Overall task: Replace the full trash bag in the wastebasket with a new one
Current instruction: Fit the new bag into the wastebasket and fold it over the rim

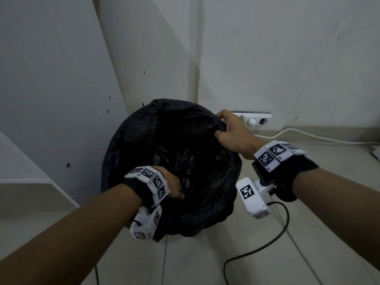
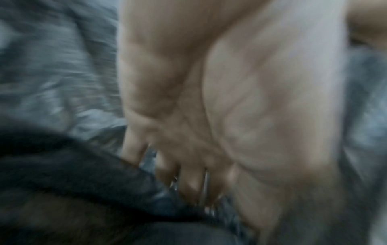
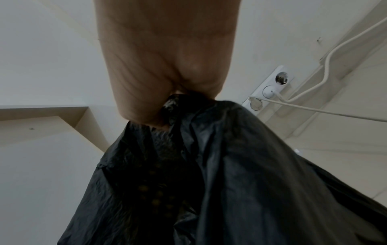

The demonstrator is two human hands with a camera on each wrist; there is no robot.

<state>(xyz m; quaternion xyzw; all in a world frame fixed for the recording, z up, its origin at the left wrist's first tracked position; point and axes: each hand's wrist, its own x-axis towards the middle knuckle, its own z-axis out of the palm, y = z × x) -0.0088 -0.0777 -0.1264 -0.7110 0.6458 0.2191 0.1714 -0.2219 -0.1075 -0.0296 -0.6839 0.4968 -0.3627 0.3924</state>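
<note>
A black bin bag [image 1: 185,151] stands open-mouthed on the floor in the corner of the room; whatever bin it lines is hidden by the plastic. My right hand [image 1: 228,128] grips a bunched fold of the bag's far right rim, and the right wrist view shows the black plastic [image 3: 230,165] hanging from the closed fist [image 3: 167,82]. My left hand [image 1: 174,188] is at the near left rim with its fingers curled into the plastic. The left wrist view is blurred: palm [image 2: 230,99] and curled fingers against the dark, shiny bag [image 2: 62,174].
White walls meet in a corner right behind the bag. A white wall socket strip [image 1: 255,120] with a plug and a white cable [image 1: 308,136] sits low on the right wall. A black cable [image 1: 267,243] loops over the tiled floor at the front right.
</note>
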